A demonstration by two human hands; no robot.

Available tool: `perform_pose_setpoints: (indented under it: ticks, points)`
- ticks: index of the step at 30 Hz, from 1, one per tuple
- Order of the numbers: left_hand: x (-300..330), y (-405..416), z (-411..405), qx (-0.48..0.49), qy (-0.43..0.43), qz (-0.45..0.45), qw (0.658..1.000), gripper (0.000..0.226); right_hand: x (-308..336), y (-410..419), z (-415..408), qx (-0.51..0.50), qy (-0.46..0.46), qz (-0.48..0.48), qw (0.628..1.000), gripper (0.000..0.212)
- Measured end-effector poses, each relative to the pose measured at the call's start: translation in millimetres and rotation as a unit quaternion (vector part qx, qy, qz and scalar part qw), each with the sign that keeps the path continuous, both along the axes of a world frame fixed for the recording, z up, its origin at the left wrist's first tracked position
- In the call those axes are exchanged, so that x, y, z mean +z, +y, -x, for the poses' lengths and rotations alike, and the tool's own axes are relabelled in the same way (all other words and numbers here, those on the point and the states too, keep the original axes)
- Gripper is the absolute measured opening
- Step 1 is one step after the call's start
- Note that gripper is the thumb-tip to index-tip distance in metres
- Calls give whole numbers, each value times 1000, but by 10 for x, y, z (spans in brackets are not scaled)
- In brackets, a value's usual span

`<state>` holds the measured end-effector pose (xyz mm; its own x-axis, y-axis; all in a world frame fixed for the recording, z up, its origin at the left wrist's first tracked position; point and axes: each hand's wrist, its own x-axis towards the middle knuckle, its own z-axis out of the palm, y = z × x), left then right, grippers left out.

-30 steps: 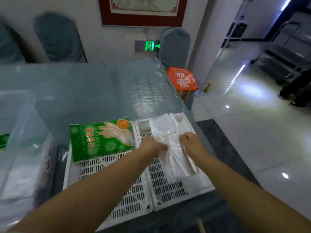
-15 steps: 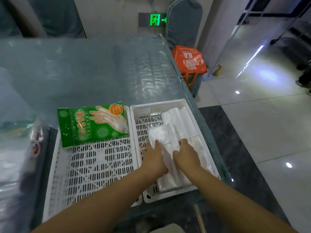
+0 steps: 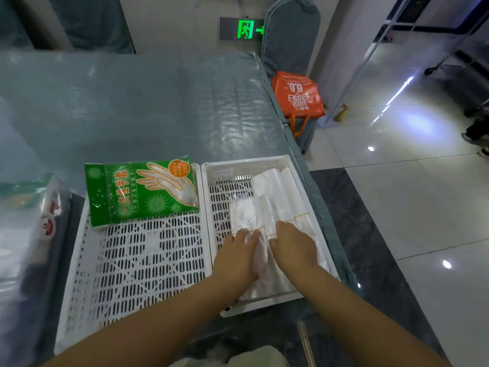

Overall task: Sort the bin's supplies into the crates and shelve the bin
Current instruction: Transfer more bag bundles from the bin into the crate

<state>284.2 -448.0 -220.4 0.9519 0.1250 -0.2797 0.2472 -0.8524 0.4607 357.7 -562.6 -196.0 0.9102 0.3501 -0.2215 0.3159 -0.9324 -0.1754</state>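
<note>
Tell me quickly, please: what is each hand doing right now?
Left hand: open, fingers resting flat on the bundle of clear bags in the right crate.
Right hand: open, fingers pressing on the same bundle.

Looks like a restaurant or banquet hall: long table (image 3: 158, 102) under clear plastic sheeting, fabric-covered chairs (image 3: 291, 33) against the wall, lit green exit sign (image 3: 248, 29), glossy tiled floor (image 3: 423, 207) (ceiling lights mirrored in it).
</note>
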Motion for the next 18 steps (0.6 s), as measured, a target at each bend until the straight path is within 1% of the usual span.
perform_pose_setpoints:
  ticks: [2, 3, 5, 7, 9, 11, 14, 16, 18]
  points:
    - [14, 27, -10, -12, 5, 1, 1000, 91, 31, -4, -39, 26, -39, 46, 998, 15]
    - [36, 46, -7, -14, 12, 14, 1000, 89, 47, -3, -60, 31, -56, 51, 997, 16]
    - [134, 110, 2, 9, 28, 68, 997, 86, 93, 33, -97, 26, -76, 36, 996, 22]
    - [315, 224, 21, 40, 20, 108, 993, 80, 179, 133, -125, 12, -84, -8, 996, 27]
    - [590, 418, 58, 64, -12, 119, 991, 67, 326, 323, -148, 13, -97, -65, 993, 29]
    - [944, 708, 170, 105, -60, 142, 982, 51, 558, 622, -146, 46, -121, -118, 984, 24]
    - [1495, 1268, 514, 178, -128, 195, 956, 36, 1024, 1243, -48, 110, -139, -209, 962, 18]
    - [1801, 1686, 859, 222, -175, 188, 941, 31, 1348, 1721, 120, 158, -145, -256, 943, 20]
    - [2038, 2106, 1257, 266, -208, 154, 929, 26, 1641, 2195, 363, 202, -152, -297, 921, 19]
